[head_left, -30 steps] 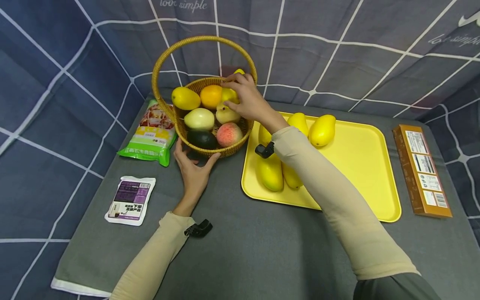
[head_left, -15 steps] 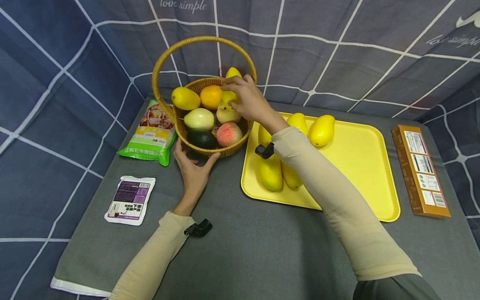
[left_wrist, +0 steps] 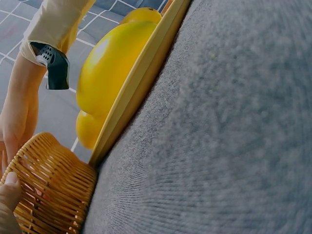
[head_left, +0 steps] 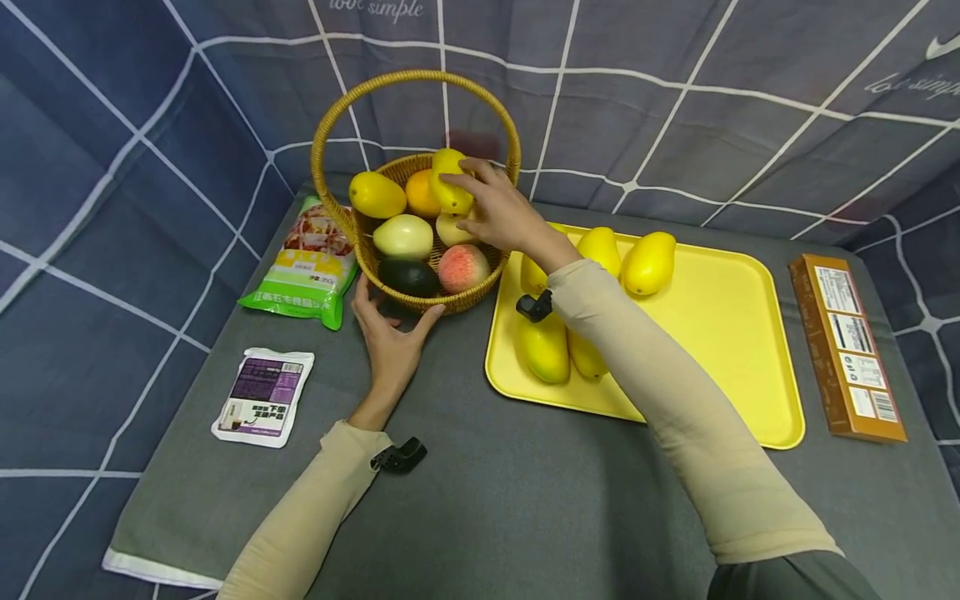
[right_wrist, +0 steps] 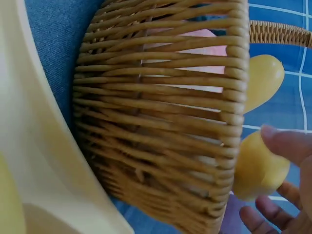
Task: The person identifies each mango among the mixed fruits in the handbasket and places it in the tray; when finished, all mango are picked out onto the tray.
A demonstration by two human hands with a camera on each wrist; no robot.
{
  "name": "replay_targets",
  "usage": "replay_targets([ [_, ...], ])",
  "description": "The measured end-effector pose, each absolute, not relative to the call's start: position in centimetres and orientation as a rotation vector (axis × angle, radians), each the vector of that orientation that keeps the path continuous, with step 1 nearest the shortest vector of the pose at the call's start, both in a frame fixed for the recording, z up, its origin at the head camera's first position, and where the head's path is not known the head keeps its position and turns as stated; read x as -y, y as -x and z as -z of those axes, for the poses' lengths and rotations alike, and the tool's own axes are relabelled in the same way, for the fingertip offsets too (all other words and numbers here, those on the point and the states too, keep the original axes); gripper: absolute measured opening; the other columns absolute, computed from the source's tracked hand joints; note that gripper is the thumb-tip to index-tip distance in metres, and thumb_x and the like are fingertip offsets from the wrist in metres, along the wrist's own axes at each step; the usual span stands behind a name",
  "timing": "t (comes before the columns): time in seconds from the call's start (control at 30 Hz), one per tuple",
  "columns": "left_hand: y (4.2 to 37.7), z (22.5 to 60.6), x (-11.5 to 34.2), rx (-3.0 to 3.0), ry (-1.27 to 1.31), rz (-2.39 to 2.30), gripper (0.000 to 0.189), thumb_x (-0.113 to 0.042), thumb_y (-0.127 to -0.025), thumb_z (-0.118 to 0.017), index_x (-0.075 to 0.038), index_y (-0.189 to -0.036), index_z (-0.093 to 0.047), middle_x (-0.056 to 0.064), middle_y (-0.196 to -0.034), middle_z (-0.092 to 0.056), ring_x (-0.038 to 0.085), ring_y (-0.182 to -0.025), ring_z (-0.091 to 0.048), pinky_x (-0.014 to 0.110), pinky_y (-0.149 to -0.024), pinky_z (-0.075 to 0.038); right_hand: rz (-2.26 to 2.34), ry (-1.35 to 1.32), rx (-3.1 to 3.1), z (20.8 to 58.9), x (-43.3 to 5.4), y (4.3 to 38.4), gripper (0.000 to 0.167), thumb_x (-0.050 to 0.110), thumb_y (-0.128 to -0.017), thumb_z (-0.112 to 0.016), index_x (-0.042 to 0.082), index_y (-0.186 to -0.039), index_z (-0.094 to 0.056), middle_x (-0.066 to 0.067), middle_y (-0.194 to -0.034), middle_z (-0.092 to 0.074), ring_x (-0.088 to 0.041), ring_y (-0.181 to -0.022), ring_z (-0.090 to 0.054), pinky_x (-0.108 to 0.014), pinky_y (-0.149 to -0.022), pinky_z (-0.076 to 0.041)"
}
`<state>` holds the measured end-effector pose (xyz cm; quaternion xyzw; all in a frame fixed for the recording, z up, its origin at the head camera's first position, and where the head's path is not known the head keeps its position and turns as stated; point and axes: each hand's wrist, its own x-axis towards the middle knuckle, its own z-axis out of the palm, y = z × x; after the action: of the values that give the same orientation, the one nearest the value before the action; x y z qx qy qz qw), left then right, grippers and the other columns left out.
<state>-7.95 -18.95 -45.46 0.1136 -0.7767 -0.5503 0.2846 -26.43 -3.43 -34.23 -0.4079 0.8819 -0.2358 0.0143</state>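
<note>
A woven basket (head_left: 420, 310) with a tall arched handle stands at the back, full of fruit. My left hand (head_left: 392, 346) holds its near side, thumb and fingers spread along the wall; the left wrist view shows the thumb (left_wrist: 10, 189) at the rim. Over the basket's right side, my right hand (head_left: 498, 208) holds a yellow mango (head_left: 448, 171), which lies between thumb and fingers in the right wrist view. Around it in the basket are another mango (head_left: 377, 196), an orange (head_left: 420, 193), a pale green fruit (head_left: 403, 237), a partly hidden pear (head_left: 452, 230), a peach (head_left: 462, 268) and a dark avocado (head_left: 408, 277).
Right of the basket lies a yellow tray (head_left: 720, 350) with several mangoes (head_left: 649, 263), partly covered by my right arm. A brown box (head_left: 847, 346) is at far right. A green food bag (head_left: 303, 271) and a white-purple pouch (head_left: 262, 398) lie at left.
The mango at my right hand has shifted left and down over the fruit, and more of it shows. My left hand stays at the basket's near side.
</note>
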Motion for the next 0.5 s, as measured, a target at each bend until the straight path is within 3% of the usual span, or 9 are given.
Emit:
replay_targets([
  [0.23,8.0,45.4,19.0,2.096,-0.313,1.464,0.107,-0.034,-0.076,-0.085,-0.018,-0.155,-0.015,0.008,-0.150,-0.024,0.025,-0.126,-0.038,0.033,-0.080,-0.039,0.819,1.251,-2.606,34.0,4.1,26.6,0.052,0.030,-0.091,-0.071,0.020,-0.139,-0.054,-0.010,-0.162,-0.014,-0.030,-0.145,-0.029,-0.043,-0.113,-0.034],
  [0.5,7.9,45.1,18.7,2.072,-0.310,1.481,0.106,-0.016,-0.076,-0.086,-0.010,-0.155,-0.014,0.017,-0.150,-0.023,0.038,-0.126,-0.036,0.045,-0.081,-0.037,0.744,1.202,-2.594,33.6,5.2,27.4,0.055,0.028,-0.093,-0.069,0.021,-0.144,-0.049,-0.016,-0.162,-0.009,-0.032,-0.136,-0.042,-0.040,-0.109,-0.039],
])
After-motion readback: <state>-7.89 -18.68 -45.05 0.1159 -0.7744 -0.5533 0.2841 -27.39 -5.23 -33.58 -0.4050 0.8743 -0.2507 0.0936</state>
